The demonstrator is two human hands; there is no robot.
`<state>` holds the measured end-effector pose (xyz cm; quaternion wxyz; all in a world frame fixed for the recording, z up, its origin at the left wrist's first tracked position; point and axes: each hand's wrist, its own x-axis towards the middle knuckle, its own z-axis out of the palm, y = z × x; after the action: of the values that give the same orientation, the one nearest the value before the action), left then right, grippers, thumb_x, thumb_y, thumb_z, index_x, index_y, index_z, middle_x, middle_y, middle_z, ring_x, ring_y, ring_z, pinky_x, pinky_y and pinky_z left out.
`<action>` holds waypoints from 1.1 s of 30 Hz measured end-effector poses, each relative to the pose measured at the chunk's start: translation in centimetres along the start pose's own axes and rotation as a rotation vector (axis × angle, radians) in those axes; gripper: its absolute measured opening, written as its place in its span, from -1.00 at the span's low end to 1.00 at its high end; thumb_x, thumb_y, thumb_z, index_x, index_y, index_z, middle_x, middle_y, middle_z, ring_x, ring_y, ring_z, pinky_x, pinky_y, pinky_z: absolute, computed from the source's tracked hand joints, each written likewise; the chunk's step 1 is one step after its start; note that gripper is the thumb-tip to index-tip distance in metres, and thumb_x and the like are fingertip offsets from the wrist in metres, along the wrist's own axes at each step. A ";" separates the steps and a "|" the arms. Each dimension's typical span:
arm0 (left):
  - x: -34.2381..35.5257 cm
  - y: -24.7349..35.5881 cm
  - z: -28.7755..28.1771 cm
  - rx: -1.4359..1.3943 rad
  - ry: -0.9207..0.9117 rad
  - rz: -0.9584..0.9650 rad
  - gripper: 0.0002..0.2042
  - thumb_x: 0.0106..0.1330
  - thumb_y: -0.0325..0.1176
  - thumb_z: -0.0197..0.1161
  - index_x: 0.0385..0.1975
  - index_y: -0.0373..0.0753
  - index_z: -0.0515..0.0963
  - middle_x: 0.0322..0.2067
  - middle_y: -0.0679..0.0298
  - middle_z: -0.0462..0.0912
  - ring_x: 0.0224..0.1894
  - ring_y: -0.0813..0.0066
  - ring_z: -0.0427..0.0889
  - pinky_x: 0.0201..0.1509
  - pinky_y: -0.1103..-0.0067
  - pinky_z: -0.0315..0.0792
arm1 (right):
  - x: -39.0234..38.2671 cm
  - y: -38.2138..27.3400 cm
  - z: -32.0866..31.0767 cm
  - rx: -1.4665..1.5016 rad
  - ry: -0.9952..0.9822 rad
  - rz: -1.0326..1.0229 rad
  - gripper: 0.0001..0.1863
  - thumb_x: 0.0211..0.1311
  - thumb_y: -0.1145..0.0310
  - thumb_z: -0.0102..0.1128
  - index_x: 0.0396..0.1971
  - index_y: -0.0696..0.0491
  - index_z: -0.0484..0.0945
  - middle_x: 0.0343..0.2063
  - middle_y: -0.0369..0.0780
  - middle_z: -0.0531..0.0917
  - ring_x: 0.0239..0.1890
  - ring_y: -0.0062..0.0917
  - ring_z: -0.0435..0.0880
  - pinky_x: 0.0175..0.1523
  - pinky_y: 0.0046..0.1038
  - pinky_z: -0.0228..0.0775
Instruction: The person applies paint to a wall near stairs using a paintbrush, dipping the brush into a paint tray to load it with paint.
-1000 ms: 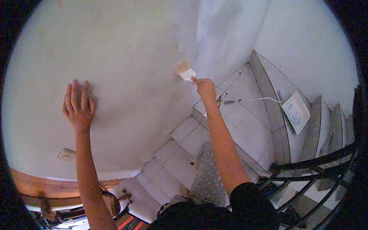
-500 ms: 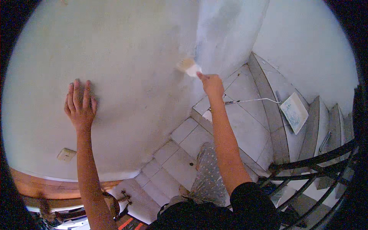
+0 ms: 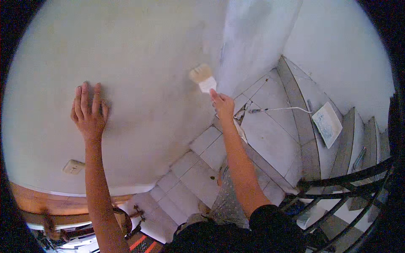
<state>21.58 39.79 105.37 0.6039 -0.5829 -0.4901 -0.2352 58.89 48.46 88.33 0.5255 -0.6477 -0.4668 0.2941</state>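
My right hand [image 3: 223, 105] is closed round the handle of a wide paintbrush [image 3: 207, 84] with pale bristles and a white ferrule or handle base. Its bristles are at the light wall [image 3: 147, 55], just left of the corner; whether they press on it I cannot tell. My left hand [image 3: 89, 114] rests on the same wall further left, palm toward it and fingers stretched out. Below that hand sits a beige switch or socket plate [image 3: 74, 167].
A paint roller [image 3: 287, 109] with a long wire frame reaches over the tiled landing [image 3: 265, 135] to a white paint tray [image 3: 328, 125] on the steps at right. Dark metal railing [image 3: 346, 185] curves along the lower right. Wooden furniture [image 3: 63, 202] stands at lower left.
My right hand has moved down and slightly left with the paintbrush, whose bristles now point more upward. My left hand keeps its place on the wall.
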 end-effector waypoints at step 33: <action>0.2 0.0 -0.5 -0.012 -0.005 -0.018 -0.62 0.18 -0.16 -0.01 0.04 0.13 0.38 0.13 0.38 0.30 0.15 0.46 0.27 0.16 0.49 0.12 | -6.2 -0.3 -1.4 -0.169 -0.255 -0.260 -0.65 0.15 0.17 0.05 -0.54 0.20 0.50 -0.60 -0.02 0.56 -0.50 -0.20 0.55 -0.38 -0.21 0.28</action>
<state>21.79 39.42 105.64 0.5969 -0.5828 -0.4953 -0.2424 57.64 42.26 88.31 0.4396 -0.5813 -0.6321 0.2632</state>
